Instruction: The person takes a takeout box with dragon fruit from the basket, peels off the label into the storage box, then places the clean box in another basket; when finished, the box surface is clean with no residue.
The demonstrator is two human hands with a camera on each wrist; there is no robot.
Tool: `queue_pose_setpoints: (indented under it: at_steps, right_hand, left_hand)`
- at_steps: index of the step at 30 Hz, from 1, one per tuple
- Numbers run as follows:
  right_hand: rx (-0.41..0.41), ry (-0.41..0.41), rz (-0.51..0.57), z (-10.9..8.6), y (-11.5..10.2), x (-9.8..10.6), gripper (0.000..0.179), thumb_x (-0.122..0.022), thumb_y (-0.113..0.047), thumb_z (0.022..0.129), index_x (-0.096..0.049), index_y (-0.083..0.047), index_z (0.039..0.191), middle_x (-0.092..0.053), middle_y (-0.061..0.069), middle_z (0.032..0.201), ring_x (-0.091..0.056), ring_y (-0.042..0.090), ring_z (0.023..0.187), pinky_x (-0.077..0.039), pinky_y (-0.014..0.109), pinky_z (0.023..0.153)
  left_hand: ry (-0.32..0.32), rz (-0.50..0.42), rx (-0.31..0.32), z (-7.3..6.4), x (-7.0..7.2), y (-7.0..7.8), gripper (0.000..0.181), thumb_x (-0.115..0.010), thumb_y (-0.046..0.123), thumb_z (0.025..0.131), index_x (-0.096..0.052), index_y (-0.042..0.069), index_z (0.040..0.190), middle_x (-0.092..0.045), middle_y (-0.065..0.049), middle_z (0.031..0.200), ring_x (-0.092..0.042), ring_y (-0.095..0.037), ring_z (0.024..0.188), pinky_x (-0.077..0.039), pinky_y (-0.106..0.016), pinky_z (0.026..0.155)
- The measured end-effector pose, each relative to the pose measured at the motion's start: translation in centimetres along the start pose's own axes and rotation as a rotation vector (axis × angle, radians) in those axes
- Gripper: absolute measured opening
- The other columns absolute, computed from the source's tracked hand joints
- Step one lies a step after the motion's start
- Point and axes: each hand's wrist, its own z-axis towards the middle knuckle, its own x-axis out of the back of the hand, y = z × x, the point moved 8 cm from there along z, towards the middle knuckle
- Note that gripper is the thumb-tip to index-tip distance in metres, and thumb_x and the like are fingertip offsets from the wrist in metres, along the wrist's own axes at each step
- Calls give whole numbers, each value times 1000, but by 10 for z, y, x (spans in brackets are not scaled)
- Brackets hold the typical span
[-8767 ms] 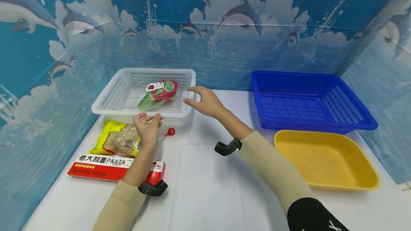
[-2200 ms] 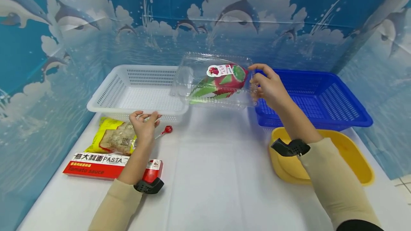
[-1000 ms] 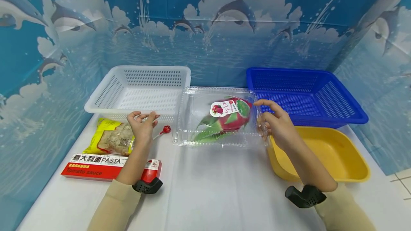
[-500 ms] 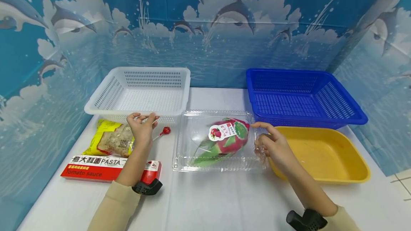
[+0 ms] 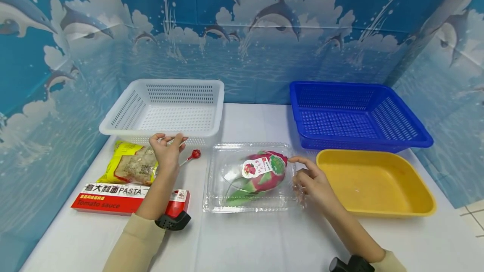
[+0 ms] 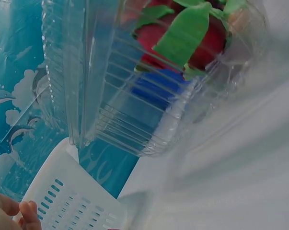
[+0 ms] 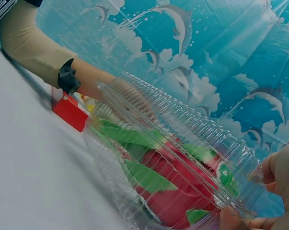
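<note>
A clear plastic clamshell box (image 5: 227, 200) lies flat on or just above the white table, in the middle. Through its lid I see a red and green dragon fruit (image 5: 272, 175) under a white label. My right hand (image 5: 315, 184) grips the box by its right edge; the right wrist view shows the fingers (image 7: 278, 172) at one end of the clear wall. My left hand (image 5: 168, 150) pinches the front rim of the white basket (image 5: 215, 114). In the left wrist view, the thumb and fingers meet at that rim. Part of the left fingers is hidden.
A red-headed lollipop (image 5: 195, 153), a yellow bread bag (image 5: 128, 160) and a red-and-white pasta box (image 5: 102, 200) lie beside the left arm. On the right stand a blue basket (image 5: 302, 131) and a yellow tray (image 5: 378, 184). A dolphin-print curtain (image 5: 257, 66) closes off the back.
The right hand took the clamshell box out of the white basket, carried it right, then brought it down and toward me onto the middle of the table. The left hand stayed at the basket rim.
</note>
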Motion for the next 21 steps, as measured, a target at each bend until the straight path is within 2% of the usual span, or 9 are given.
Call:
queue_pose_setpoints:
  at_steps: [3, 10, 15, 21]
  right_hand:
    - [3, 7, -7, 0, 4, -1, 39, -43, 8, 89, -56, -13, 119, -52, 1, 63, -45, 8, 44, -41, 22, 35]
    - [-11, 20, -32, 0, 9, -2, 39, -43, 9, 87, -50, -3, 124, -48, 1, 61, -43, 9, 45, -41, 23, 35]
    - [-4, 17, -33, 0, 9, -2, 39, -44, 9, 88, -49, -1, 126, -49, 2, 62, -44, 9, 45, -41, 23, 35]
    - [-5, 13, -140, 1, 8, -3, 40, -47, 7, 88, -53, -3, 127, -50, 9, 67, -46, 12, 49, -44, 27, 37]
  left_hand:
    - [0, 3, 0, 0, 0, 0, 46, -65, -4, 90, -25, 12, 108, -44, -8, 95, -67, -10, 69, -54, -18, 64]
    - [-1, 17, 0, 0, 0, 0, 46, -65, -3, 90, -26, 12, 108, -45, -8, 95, -67, -9, 70, -54, -18, 64]
    - [4, 28, 9, -1, 0, 0, 45, -65, -3, 90, -26, 13, 107, -45, -7, 94, -68, -9, 71, -55, -20, 67]
    - [-8, 101, 24, -2, -1, 5, 43, -62, -2, 92, -26, 9, 112, -49, -10, 93, -67, -7, 66, -55, -20, 68]
